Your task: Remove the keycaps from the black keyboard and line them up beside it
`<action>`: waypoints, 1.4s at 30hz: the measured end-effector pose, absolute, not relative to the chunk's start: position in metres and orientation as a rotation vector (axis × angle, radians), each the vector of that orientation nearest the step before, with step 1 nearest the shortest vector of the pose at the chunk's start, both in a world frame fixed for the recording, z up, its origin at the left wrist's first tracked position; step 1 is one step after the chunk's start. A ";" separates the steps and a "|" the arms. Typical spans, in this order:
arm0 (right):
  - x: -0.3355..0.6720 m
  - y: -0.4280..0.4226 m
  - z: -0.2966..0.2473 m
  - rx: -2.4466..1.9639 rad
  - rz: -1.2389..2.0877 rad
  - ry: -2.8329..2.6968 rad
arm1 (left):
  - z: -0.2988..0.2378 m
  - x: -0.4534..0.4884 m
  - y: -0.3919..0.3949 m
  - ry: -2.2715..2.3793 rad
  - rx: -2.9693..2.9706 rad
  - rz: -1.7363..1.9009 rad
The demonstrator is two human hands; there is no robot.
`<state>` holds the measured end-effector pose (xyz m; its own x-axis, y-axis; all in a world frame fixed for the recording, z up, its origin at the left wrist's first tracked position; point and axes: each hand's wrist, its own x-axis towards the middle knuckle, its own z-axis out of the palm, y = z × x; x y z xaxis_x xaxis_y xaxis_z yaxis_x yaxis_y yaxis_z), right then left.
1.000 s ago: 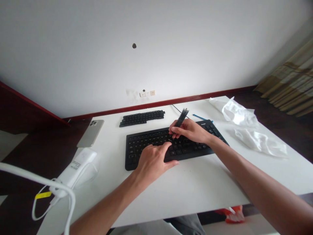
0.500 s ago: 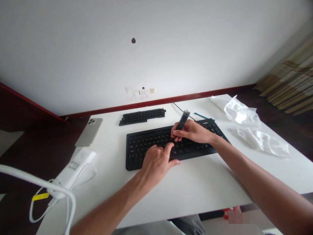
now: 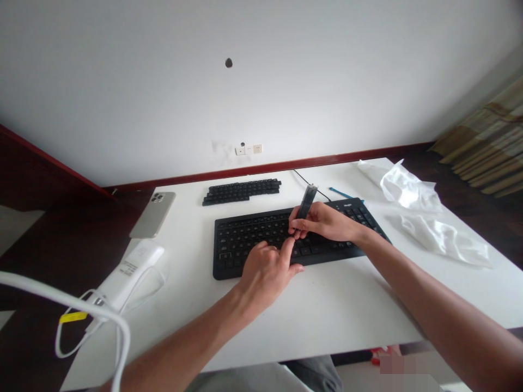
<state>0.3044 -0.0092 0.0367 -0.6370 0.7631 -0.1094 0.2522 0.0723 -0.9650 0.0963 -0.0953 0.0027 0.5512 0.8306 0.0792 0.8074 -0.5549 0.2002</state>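
Note:
A black keyboard (image 3: 253, 234) lies in the middle of the white table (image 3: 327, 310). My right hand (image 3: 327, 222) is closed round a slim black tool (image 3: 306, 200), held upright with its tip down on the keys. My left hand (image 3: 265, 272) rests on the keyboard's front edge, fingers curled, with the index finger stretched up to touch the tool's tip and the right hand's fingers. It holds nothing that I can see. A row of loose black keycaps (image 3: 242, 190) lies behind the keyboard.
A phone (image 3: 152, 214) lies face down at the table's left edge. A white charger with a cable (image 3: 126, 272) sits at the front left. Crumpled white plastic bags (image 3: 412, 190) lie at the right. A thin blue stick (image 3: 339, 193) and a black cable lie behind the keyboard.
My right hand has tilted the tool more upright and shifted slightly right. My left index finger has lifted from the keys to meet the tool's tip.

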 end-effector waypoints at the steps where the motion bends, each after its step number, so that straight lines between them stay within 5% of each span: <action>1: 0.304 -0.010 0.037 -1.004 1.581 -1.952 | 0.003 0.097 -0.097 1.399 2.658 0.247; 22: 0.304 -0.023 0.054 -0.945 1.183 -2.366 | -0.001 0.098 -0.118 1.393 2.767 0.269; 42: 0.322 -0.006 0.052 -0.805 1.644 -2.222 | 0.005 0.099 -0.119 1.419 2.759 0.228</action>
